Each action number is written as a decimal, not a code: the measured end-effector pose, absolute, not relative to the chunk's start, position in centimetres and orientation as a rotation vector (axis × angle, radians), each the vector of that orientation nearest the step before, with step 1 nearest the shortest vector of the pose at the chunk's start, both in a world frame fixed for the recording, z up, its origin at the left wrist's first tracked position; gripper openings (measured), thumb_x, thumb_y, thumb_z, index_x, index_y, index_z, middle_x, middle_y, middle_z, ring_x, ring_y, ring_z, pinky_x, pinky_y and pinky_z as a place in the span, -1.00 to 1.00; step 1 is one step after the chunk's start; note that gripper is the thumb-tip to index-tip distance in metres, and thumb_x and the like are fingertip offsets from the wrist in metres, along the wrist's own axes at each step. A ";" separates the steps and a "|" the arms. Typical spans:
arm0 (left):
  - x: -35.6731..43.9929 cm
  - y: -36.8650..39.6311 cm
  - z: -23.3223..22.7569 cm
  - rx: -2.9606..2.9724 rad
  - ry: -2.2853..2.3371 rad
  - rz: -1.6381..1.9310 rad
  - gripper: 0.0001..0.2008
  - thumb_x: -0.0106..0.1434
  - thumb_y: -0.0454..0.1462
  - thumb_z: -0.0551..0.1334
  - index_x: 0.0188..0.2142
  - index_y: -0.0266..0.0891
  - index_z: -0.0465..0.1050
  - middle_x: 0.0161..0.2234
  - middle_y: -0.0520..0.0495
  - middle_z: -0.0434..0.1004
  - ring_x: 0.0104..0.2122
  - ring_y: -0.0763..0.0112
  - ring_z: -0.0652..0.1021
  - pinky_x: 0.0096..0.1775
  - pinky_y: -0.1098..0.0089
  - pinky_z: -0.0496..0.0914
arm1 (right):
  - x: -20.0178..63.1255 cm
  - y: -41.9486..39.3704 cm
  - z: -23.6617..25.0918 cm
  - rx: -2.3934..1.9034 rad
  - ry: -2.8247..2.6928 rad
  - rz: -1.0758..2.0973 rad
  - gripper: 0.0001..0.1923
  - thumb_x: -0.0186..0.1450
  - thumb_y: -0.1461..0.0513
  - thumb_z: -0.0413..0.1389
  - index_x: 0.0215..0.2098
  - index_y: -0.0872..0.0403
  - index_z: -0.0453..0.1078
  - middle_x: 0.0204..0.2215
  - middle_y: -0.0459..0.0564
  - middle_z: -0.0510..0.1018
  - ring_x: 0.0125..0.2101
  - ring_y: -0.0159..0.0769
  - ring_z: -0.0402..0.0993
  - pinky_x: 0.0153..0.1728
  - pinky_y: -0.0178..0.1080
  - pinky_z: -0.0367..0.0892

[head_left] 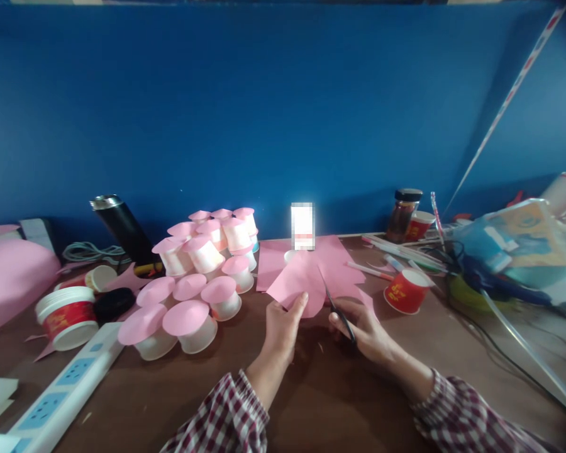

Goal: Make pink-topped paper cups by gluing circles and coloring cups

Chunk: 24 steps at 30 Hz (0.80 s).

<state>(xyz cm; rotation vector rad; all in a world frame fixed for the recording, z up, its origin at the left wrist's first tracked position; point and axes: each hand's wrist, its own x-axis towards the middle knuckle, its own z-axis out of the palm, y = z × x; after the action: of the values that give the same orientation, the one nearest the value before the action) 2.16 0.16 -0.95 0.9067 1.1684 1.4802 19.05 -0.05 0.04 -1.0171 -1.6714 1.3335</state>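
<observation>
My left hand (283, 330) pinches the near left edge of a pink paper sheet (299, 283), thumb on top. In my right hand (365, 327) is a pair of black-handled scissors (343, 322), its fingers closed around the handles. The blades point away from me and lie at a cut in the pink paper, a little right of my left thumb. Behind the held piece, more pink paper (334, 248) lies flat on the brown table. Part of a small white round thing (290, 255) shows at the held paper's far edge.
Left of my hands stand several white paper cups with pink paper tops (186, 318). Further left are a power strip (70, 377), a black flask (122, 229) and stacked cups (68, 318). At right are a red cup (407, 291), a jar (403, 214) and a glue gun (504, 286) with its cord.
</observation>
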 end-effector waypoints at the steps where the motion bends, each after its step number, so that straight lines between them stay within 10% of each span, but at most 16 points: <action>1: 2.2 0.2 -0.9 0.899 1.158 1.486 -0.55 0.03 -0.08 0.35 -0.20 -0.40 0.53 -0.29 -0.23 0.61 -0.25 0.16 0.57 -0.19 0.28 0.42 | 19.1 -0.1 0.1 -1.017 -1.679 1.324 -0.68 0.22 0.01 0.14 -0.39 0.12 0.34 -0.54 -0.10 0.41 -0.54 -0.41 0.33 -0.54 -0.36 0.23; 24: 2.2 0.0 -0.4 0.842 1.069 1.554 -0.59 -0.01 -0.13 0.38 -0.25 -0.43 0.55 -0.33 -0.23 0.61 -0.30 0.20 0.57 -0.22 0.29 0.42 | 19.4 0.3 0.0 -1.069 -1.704 1.275 -0.51 0.19 -0.01 0.16 -0.08 0.18 0.43 -0.57 -0.10 0.39 -0.60 -0.43 0.29 -0.61 -0.36 0.22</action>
<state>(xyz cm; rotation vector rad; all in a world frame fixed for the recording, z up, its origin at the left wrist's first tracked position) 2.19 -0.03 -0.41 0.8418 1.0690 1.5541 19.37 0.34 -0.03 -1.0691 -1.7045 1.2750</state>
